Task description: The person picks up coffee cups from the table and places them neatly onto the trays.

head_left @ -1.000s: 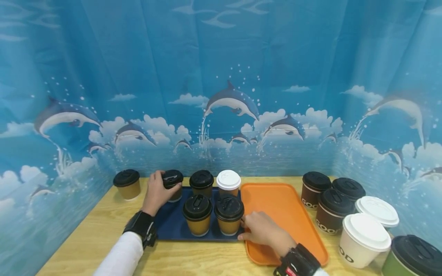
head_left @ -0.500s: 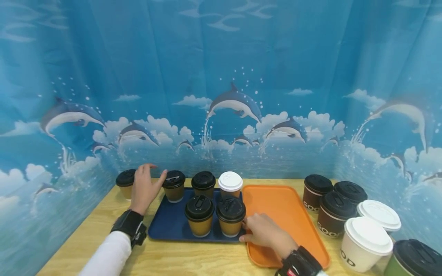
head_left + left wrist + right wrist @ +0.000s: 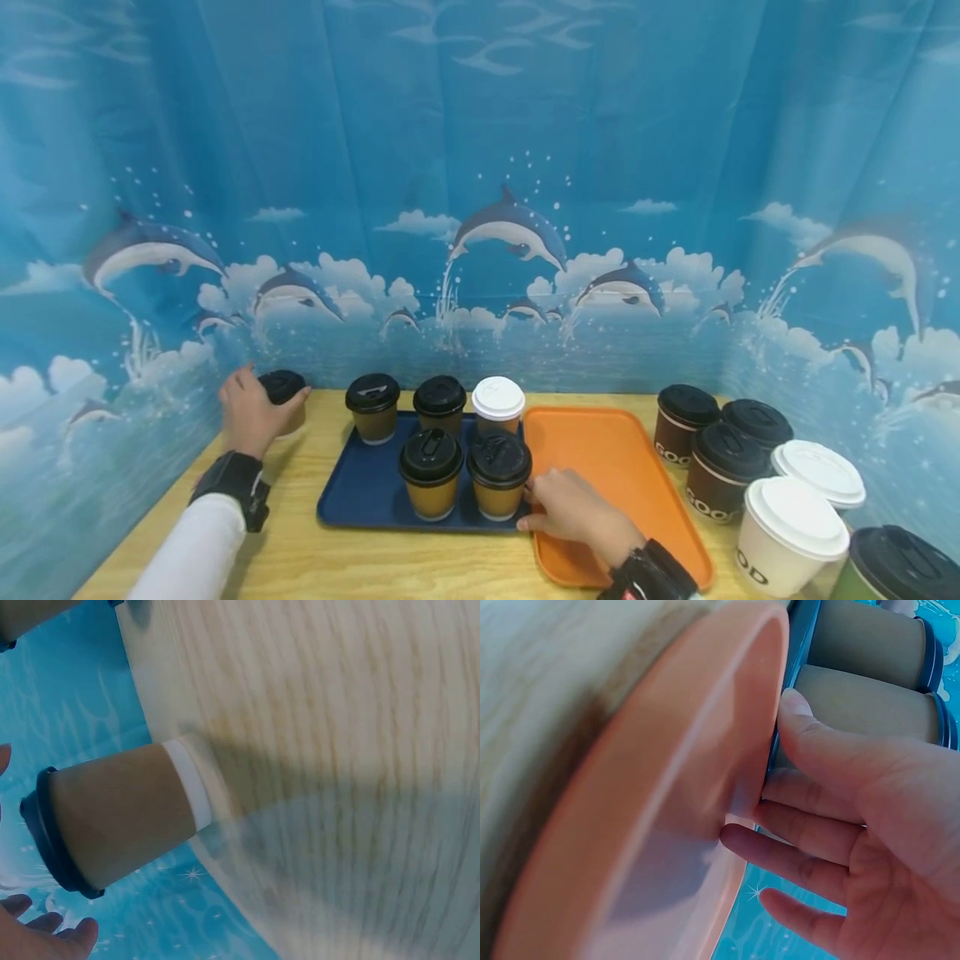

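Note:
At the far left of the table, my left hand (image 3: 253, 412) surrounds a brown paper coffee cup with a black lid (image 3: 124, 814). In the left wrist view, gaps show between the cup and my spread fingertips (image 3: 86, 930). My right hand (image 3: 573, 508) rests at the seam between the navy tray (image 3: 360, 492) and the orange tray (image 3: 600, 467). Its thumb and index finger touch the navy tray's right edge, the other fingers extended over the orange rim. Several brown cups stand on the navy tray: a white-lidded cup (image 3: 498, 400) and black-lidded ones, including a front cup (image 3: 431, 475).
On the right stand dark brown cups (image 3: 720, 475), white cups (image 3: 787, 533) and a green cup with a black lid (image 3: 900, 567). The back-left cup (image 3: 373, 408) sits at the navy tray's rear left corner. A dolphin-print curtain (image 3: 480, 208) closes off the back and sides.
My left hand has let go of the back-left cup on the navy tray and moved left to the lone cup. My right hand has stayed at the tray edge.

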The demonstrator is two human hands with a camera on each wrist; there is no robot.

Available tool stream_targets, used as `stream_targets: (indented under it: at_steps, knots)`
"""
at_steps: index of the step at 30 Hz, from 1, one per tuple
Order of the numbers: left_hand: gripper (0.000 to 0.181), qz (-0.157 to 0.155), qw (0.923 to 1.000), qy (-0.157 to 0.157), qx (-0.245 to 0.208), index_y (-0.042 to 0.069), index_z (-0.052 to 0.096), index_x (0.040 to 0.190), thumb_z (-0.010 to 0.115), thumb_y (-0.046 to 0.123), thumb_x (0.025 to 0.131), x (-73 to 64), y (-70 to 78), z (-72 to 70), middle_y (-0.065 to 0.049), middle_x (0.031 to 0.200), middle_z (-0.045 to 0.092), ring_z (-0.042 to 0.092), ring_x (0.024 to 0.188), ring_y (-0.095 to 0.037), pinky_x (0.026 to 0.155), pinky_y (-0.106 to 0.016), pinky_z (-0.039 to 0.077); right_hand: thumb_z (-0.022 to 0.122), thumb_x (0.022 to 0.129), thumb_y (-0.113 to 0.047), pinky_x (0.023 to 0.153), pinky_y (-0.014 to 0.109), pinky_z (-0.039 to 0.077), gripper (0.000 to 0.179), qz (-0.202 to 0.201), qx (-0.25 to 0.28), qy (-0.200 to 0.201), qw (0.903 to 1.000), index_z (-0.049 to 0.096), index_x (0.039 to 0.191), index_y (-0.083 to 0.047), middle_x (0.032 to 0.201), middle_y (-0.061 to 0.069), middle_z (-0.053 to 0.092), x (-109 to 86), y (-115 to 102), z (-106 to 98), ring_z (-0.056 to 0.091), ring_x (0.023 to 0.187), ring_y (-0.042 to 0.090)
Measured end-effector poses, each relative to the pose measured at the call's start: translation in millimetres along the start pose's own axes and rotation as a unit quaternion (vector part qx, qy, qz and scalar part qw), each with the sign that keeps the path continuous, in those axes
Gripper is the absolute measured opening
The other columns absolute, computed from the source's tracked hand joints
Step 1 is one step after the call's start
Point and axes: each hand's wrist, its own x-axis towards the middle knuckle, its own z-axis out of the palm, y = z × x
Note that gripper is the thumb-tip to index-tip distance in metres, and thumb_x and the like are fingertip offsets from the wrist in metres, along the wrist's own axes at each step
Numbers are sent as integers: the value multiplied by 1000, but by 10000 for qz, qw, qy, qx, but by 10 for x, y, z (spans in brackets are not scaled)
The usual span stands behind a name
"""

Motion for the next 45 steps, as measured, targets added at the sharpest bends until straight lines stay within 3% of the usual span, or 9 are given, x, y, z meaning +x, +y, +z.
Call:
stream_targets:
  at_steps: [9,23,30,33,38,45]
  knots:
    - [99,-434,9981,-434,100,-26,26,142,82,31,84,5,-86,-1,-51,130,38,38,122,-63,107,-68,31,85,81,-35,55,26,34,26,-82,87,-3,9999,72,78,-13,68,-12,60,16,7,-21,38,57,4]
    - [93,-560,9976,-410,77,-25,28,141,80,30,87,10,-123,0,-50,127,42,44,117,-64,97,-68,42,83,84,-36,54,24,32,44,-108,153,36,9998,53,57,-18,55,-14,36,-18,-77,23,34,53,4]
    - [94,-614,9975,-348,-64,-20,35,143,84,35,83,-7,-132,-26,-46,126,48,50,115,-59,94,-66,46,84,82,-33,55,26,38,29,-242,51,99,9996,66,67,-15,68,-11,60,0,-38,7,44,57,3]
    - [93,-432,9984,-322,-175,-19,37,142,84,34,82,-29,-122,-54,-46,125,49,51,114,-59,94,-67,45,85,82,-33,55,26,37,29,-346,-100,225,9991,67,67,-15,71,-9,62,-4,-27,6,42,58,2]
    - [92,138,9986,-230,-466,-20,37,142,85,31,81,-109,-73,-165,-47,125,49,50,113,-60,93,-69,44,85,81,-34,55,27,40,29,-366,-224,286,9987,68,67,-15,72,-7,66,-18,-10,-3,45,58,3]
    - [95,592,9955,-178,-721,-16,35,145,86,26,78,-239,136,-406,-45,132,46,48,117,-59,93,-72,41,86,80,-35,56,30,45,31,-257,-255,165,9992,68,64,-15,70,-6,68,1,16,-16,56,59,6]
